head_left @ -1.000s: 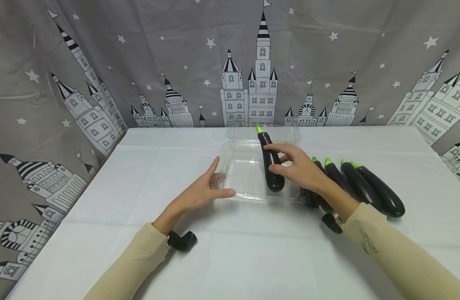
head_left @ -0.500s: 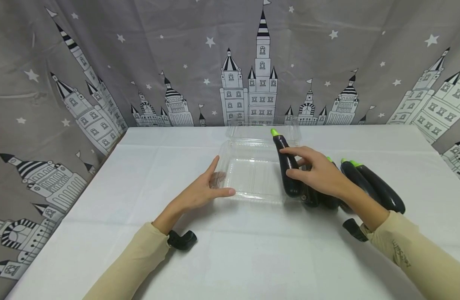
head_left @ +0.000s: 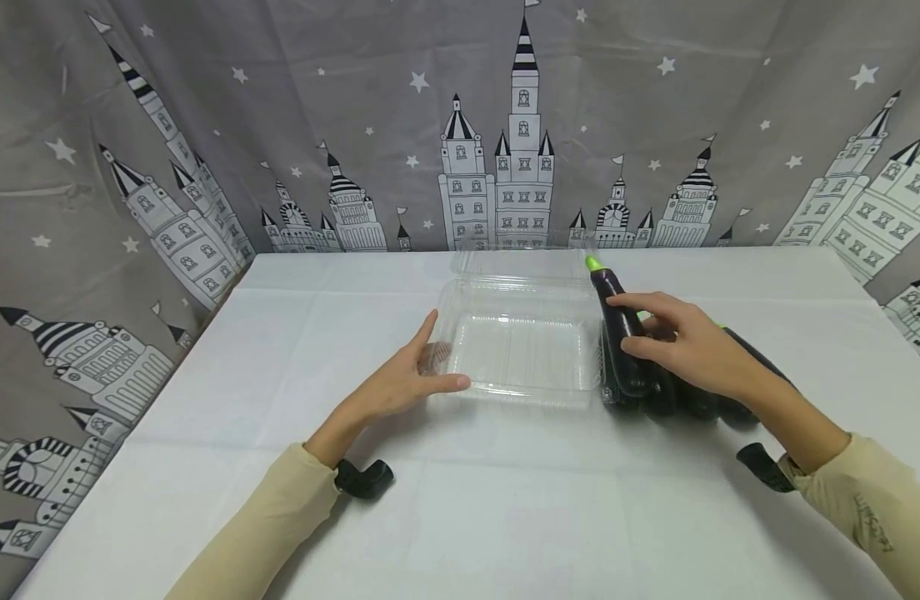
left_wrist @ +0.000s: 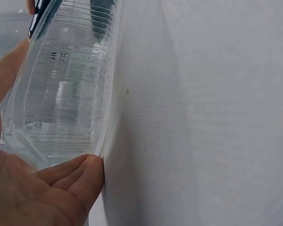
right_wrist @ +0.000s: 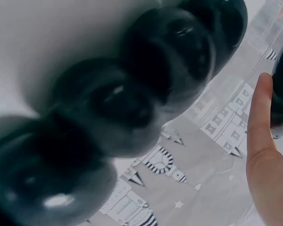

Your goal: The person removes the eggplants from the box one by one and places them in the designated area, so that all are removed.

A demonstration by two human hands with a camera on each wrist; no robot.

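Note:
My right hand (head_left: pixel 692 346) pinches a dark purple eggplant (head_left: pixel 617 325) between thumb and fingers, its green stem end pointing away. The eggplant is held over the right end of a row of several like it, just beyond the container's right side. In the right wrist view the thumb (right_wrist: pixel 260 117) lies along its skin. A clear plastic clamshell container (head_left: pixel 527 390) stands in the middle with its lid (head_left: pixel 520 263) folded back. My left hand (head_left: pixel 400 383) spreads round its left front corner, straight fingers touching it, as the left wrist view also shows.
Several eggplants (head_left: pixel 662 396) lie side by side right of the container, partly hidden under the right hand and forearm. A white cloth (head_left: pixel 467 508) covers the table. Behind it hangs a grey curtain (head_left: pixel 280 83) printed with castles and stars.
My right hand has carried the eggplant rightward, from above the container to beyond its right side, over the other eggplants. My left hand has stayed at the container's corner.

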